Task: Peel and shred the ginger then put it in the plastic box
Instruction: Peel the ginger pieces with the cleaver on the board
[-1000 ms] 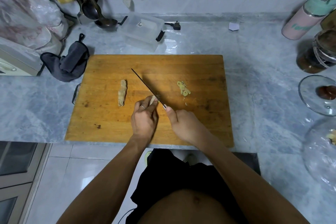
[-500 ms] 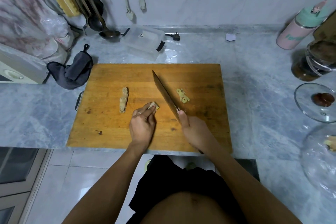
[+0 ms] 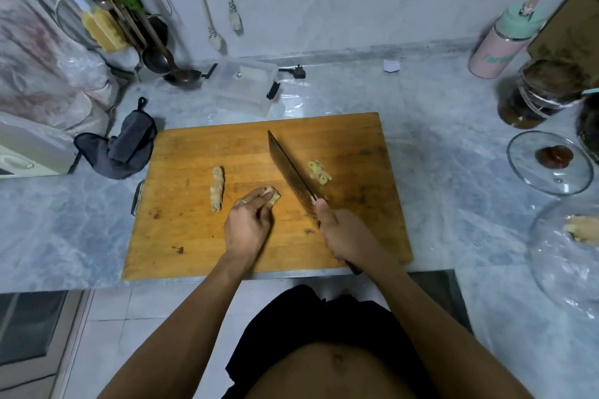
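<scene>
On the wooden cutting board [image 3: 356, 146] my left hand [image 3: 248, 225] holds down a small piece of ginger [image 3: 273, 195] with curled fingertips. My right hand [image 3: 343, 235] grips the handle of a dark cleaver [image 3: 290, 170], whose blade stands tilted just right of that piece. A small heap of cut ginger [image 3: 318, 172] lies right of the blade. A long ginger piece [image 3: 217, 188] lies on the board to the left. The clear plastic box [image 3: 243, 86] stands behind the board near the wall.
A grey cloth [image 3: 124, 147] lies left of the board. Ladles and utensils [image 3: 162, 55] lean at the back left. At the right stand a pink bottle [image 3: 500, 42], a dark jar [image 3: 538, 94], a glass lid [image 3: 551, 160] and a glass bowl [image 3: 570, 256].
The cleaver has swung from over the held ginger piece to its right side, blade turned more upright. My left hand keeps its hold on the piece. The camera has shifted.
</scene>
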`<state>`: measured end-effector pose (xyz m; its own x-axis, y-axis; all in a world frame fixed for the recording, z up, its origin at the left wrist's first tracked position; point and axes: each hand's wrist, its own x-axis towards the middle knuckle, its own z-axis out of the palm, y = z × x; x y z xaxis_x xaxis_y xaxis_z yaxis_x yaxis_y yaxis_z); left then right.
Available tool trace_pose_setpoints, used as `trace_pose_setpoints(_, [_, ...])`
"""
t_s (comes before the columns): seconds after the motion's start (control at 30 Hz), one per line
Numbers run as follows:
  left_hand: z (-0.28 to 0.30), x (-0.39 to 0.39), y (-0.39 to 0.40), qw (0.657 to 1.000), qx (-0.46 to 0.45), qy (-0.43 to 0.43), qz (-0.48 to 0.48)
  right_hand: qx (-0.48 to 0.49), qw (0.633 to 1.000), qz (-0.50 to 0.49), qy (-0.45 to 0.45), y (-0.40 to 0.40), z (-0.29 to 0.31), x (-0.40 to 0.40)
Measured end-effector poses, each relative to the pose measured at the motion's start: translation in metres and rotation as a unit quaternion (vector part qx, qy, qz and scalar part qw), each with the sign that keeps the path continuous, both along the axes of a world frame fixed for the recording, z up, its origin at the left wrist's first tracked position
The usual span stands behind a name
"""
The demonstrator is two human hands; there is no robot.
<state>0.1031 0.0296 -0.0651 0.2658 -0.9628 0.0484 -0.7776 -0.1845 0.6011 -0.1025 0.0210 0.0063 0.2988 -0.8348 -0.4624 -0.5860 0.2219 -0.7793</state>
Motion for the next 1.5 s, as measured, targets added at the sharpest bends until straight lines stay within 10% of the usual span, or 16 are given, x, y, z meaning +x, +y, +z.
trace_pose_setpoints(0.43, [0.001,0.012,0.000,0.996,-0.026,0.077,0.030,-0.028,0.996,-0.077,0.041,0.017,-0.005,-0.010])
trace_pose_setpoints(0.63, [0.009,0.015,0.001,0.936,0.022,0.299,0.186,-0.017,0.999,-0.026,0.021,0.027,-0.002,0.016])
trace_pose_setpoints(0.8, [0.017,0.029,0.008,0.979,0.047,0.172,0.098,-0.042,0.998,0.007,0.037,0.033,-0.004,0.033])
trace_pose_setpoints(1.1, [0.006,0.017,0.008,0.939,0.056,0.321,0.113,-0.024,0.997,0.049,0.060,0.023,0.002,0.053])
trace_pose_setpoints(1.5, [0.011,-0.001,-0.011,0.952,-0.001,0.250,0.174,-0.028,0.998,0.049,0.038,0.009,0.005,0.050])
